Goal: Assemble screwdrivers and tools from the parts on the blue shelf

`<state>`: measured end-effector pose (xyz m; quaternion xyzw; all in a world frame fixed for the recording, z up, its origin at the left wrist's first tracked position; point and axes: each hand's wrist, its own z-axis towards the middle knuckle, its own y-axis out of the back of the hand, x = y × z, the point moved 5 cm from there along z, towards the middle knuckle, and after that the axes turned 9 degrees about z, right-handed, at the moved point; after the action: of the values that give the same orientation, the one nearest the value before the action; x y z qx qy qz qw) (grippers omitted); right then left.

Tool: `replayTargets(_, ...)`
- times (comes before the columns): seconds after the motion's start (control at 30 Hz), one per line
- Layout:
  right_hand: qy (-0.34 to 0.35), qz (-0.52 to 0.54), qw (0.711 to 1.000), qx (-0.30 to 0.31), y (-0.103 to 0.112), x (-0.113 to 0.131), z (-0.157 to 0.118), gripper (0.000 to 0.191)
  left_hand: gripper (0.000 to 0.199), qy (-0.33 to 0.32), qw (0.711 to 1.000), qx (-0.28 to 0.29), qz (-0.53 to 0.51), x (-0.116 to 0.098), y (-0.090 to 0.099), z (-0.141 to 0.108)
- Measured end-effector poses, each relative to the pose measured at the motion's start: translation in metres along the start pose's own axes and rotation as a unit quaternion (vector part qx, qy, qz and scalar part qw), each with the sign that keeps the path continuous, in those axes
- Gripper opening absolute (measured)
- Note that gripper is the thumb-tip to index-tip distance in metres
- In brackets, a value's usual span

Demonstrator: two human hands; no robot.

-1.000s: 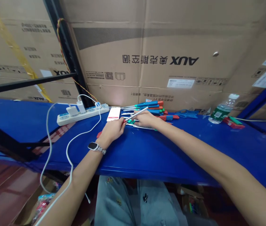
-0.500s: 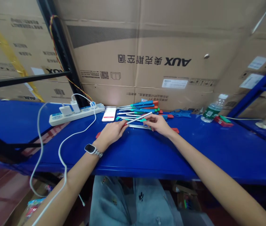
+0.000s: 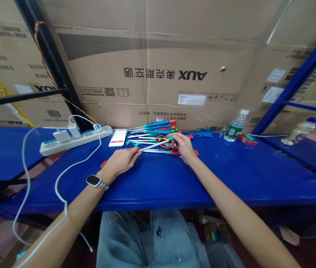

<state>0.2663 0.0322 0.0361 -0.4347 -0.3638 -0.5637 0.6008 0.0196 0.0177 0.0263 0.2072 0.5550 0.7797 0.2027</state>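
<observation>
My left hand (image 3: 123,159) is closed around the red handle of a screwdriver (image 3: 154,146), whose thin silver shaft points right and slightly up. The handle's red end shows beyond my wrist side. At the shaft's tip, my right hand (image 3: 184,146) pinches a small green cap (image 3: 171,138), which appears to touch the tip. Just behind and below lie several more screwdrivers (image 3: 162,125) with blue, red and green handles, their shafts pointing left. Some red looped handles (image 3: 162,140) lie among them, partly covered by the held shaft.
Left of the pile lies a phone (image 3: 118,138), beside a white power strip (image 3: 75,140) with plugs and a cable (image 3: 60,182) crossing my left forearm. To the right stand a water bottle (image 3: 234,128) and a red box (image 3: 247,140). Cardboard (image 3: 163,85) backs the blue table (image 3: 158,186).
The view has turned to the right. The green cap in my right hand has come up from below the shaft to its tip. My left hand still grips the handle.
</observation>
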Motion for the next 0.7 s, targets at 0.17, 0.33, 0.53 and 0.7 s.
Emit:
replayTargets(0.17,0.059,-0.035,0.997,-0.022,0.002,0.003,-0.004,0.032,0.035,0.007,1.000,-0.012,0.006,0.002,0.001,0.000)
replayTargets(0.33,0.079,-0.069,0.994,0.032,-0.017,0.002,-0.011,0.037,0.035,0.008,1.000,-0.005,0.018,0.002,0.001,-0.002)
replayTargets(0.53,0.049,0.035,0.998,0.026,-0.020,-0.004,-0.008,0.049,0.040,0.020,0.999,0.018,0.021,0.003,0.001,-0.003)
replayTargets(0.7,0.007,0.079,0.997,0.010,-0.020,-0.007,-0.009,0.048,0.041,0.030,0.999,0.018,0.019,0.002,0.001,-0.003)
